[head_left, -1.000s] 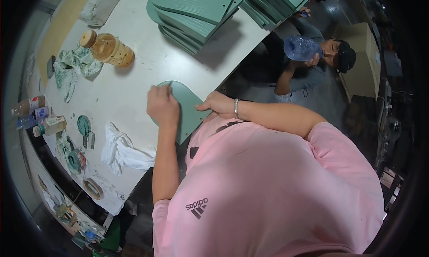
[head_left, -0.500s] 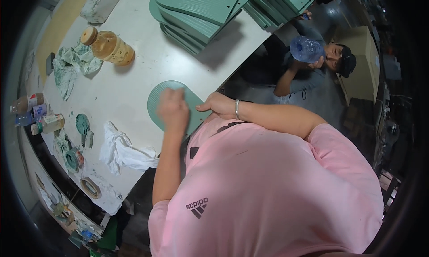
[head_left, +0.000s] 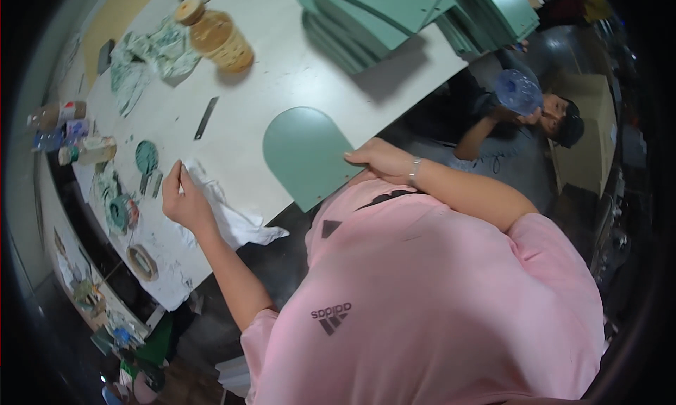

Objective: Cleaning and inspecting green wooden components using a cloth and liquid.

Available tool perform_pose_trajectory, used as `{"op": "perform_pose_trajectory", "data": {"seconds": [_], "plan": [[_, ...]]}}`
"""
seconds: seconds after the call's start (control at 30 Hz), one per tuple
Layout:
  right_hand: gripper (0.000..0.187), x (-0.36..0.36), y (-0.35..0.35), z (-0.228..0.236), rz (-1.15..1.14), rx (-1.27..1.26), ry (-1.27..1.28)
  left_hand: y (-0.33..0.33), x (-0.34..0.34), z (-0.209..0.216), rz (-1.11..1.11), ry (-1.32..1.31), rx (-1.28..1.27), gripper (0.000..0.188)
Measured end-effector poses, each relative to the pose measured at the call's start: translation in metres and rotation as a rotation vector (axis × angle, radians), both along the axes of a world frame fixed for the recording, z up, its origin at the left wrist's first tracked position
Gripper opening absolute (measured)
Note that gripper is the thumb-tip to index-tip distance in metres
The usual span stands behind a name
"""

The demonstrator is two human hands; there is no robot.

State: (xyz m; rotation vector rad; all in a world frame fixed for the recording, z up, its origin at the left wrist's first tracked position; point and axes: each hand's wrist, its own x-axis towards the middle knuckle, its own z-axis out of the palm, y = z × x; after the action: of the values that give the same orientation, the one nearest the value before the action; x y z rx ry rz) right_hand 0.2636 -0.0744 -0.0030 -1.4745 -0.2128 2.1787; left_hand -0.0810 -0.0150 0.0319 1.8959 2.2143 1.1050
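A flat green panel [head_left: 306, 151], rounded at its far end, lies at the near edge of the white table. My right hand [head_left: 384, 158], with a metal bracelet at the wrist, grips the panel's near right edge, thumb on top. My left hand [head_left: 188, 201] is away from the panel, over the table beside a crumpled white cloth [head_left: 225, 208]. Its thumb and fingers are pinched together; whether anything is between them cannot be made out. A thin dark metal strip, perhaps a scraper blade [head_left: 206, 117], lies left of the panel. A round green lump of putty [head_left: 146, 157] sits beyond my left hand.
Stacked green panels [head_left: 380, 25] stand at the far side. A capped bottle of amber liquid [head_left: 218, 39] and a stained cloth [head_left: 151, 60] lie farther left. Several bottles [head_left: 88, 150] and a tape roll [head_left: 142, 262] line the left. A person [head_left: 521, 116] holds a large blue bottle beyond the table.
My left hand has left the panel and moved left toward the white cloth. The dark metal strip now shows on the table. My right hand keeps its grip. The view has shifted.
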Motion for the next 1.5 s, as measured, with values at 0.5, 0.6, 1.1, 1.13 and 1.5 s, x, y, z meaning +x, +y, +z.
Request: {"op": "perform_pose_trajectory", "data": {"seconds": [0.5, 0.6, 1.1, 1.13, 1.5], "plan": [[0.017, -0.038, 0.035, 0.069, 0.764, 1.085, -1.068, -0.056, -0.019, 0.020, 0.128, -0.206, 0.098, 0.011], [0.049, -0.087, 0.055, 0.086, 0.573, 1.453, -0.729, -0.053, 0.002, 0.058, 0.034, -0.359, 0.109, 0.011], [0.018, -0.142, 0.094, 0.101, 0.783, 0.923, 0.006, -0.078, -0.011, 0.082, -0.103, -0.562, 0.096, 0.028], [0.018, -0.141, 0.093, 0.102, 0.757, 0.925, 0.043, -0.079, -0.007, 0.081, -0.091, -0.702, 0.055, 0.039], [0.013, -0.118, 0.135, 0.083, 0.704, 1.091, -0.136, -0.077, 0.019, 0.026, -0.328, -1.308, -0.265, 0.039]]}}
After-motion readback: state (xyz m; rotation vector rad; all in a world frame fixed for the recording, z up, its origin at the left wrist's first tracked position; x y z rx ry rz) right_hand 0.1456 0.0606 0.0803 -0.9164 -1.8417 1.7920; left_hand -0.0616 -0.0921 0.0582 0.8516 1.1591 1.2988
